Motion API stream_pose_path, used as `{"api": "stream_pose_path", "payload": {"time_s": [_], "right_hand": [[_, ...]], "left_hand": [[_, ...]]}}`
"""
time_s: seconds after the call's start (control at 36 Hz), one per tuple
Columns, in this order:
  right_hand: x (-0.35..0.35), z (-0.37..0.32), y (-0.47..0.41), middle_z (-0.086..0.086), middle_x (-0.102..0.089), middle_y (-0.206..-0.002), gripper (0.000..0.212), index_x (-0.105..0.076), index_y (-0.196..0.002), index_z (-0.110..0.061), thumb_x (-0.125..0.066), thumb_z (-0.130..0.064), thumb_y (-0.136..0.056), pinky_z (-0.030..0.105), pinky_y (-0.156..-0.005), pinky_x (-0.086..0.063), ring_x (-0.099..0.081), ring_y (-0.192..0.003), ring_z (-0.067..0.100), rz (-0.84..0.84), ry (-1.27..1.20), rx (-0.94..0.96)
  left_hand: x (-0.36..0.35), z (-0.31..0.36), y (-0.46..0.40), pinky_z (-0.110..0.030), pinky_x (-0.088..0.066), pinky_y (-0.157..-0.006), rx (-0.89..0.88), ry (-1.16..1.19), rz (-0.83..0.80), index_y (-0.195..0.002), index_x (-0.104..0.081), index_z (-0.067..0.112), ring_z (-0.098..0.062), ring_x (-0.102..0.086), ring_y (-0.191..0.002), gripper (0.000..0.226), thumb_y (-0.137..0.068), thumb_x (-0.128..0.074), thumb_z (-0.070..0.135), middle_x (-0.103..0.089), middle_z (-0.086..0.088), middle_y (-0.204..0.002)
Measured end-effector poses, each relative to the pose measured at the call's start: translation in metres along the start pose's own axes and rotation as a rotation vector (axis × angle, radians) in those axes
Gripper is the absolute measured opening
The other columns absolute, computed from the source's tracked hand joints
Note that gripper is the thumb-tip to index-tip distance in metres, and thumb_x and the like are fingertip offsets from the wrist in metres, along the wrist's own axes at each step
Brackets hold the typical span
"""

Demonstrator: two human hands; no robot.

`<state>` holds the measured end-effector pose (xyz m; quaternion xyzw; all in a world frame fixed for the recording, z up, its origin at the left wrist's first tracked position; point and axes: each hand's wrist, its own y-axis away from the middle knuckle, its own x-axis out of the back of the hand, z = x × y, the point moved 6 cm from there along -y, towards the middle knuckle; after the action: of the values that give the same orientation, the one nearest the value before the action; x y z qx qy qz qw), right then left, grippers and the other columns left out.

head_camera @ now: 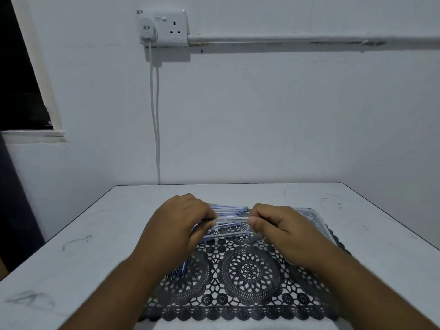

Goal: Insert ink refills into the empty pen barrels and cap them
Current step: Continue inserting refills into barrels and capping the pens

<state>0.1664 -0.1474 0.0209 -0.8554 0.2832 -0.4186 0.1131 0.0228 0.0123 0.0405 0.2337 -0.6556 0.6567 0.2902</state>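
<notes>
Both hands hold one clear pen barrel [232, 219] level above the black lace mat [247, 272] on the worktop [100, 225]. The left hand [176, 225] pinches its left end, the right hand [278, 228] its right, fingers curled. More barrels [228, 209] lie just behind.

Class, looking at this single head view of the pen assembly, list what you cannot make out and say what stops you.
- Clear pen barrel: both ends hidden by left hand and right hand; refill inside too small to tell.
- Pile of pens: count hidden by the hands.
- Blue items: covered by the left forearm.
- Clear plastic container: contents hidden by the right hand.
</notes>
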Motion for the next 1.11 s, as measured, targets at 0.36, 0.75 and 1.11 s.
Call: {"api": "stream_pose_path", "payload": {"time_s": [0.36,0.75,1.11], "right_hand": [[0.004,0.007,0.0,0.0,-0.065,-0.071,0.032,-0.064,-0.091,-0.027,-0.045,-0.049,-0.106,0.032,-0.065,-0.043,-0.068,-0.066,-0.005,0.024,0.05,-0.158],[0.019,0.024,0.0,-0.008,-0.054,-0.057,0.023,-0.064,-0.085,-0.033,-0.055,-0.043,-0.104,0.026,-0.055,-0.038,-0.045,-0.047,0.002,0.169,0.019,-0.194],[0.015,0.023,0.001,0.002,-0.061,-0.064,0.02,-0.066,-0.087,-0.029,-0.058,-0.039,-0.103,0.026,-0.054,-0.035,-0.04,-0.05,0.003,0.137,0.024,-0.19]], "left_hand": [[-0.022,0.0,0.001,-0.026,-0.049,-0.075,0.072,0.069,-0.112,-0.11,-0.069,0.036,-0.003,-0.056,-0.09,0.016,-0.096,-0.063,0.041,-0.065,0.024,-0.096],[-0.086,-0.013,0.001,-0.027,-0.049,-0.089,0.182,-0.086,-0.428,-0.11,-0.07,0.034,-0.006,-0.06,-0.106,0.016,-0.098,-0.061,0.04,-0.068,0.016,-0.109],[-0.097,-0.026,-0.01,-0.025,-0.04,-0.05,0.136,-0.349,-0.349,-0.076,-0.061,0.037,-0.01,-0.056,-0.065,0.041,-0.055,-0.091,0.016,-0.058,0.018,-0.075]]}}
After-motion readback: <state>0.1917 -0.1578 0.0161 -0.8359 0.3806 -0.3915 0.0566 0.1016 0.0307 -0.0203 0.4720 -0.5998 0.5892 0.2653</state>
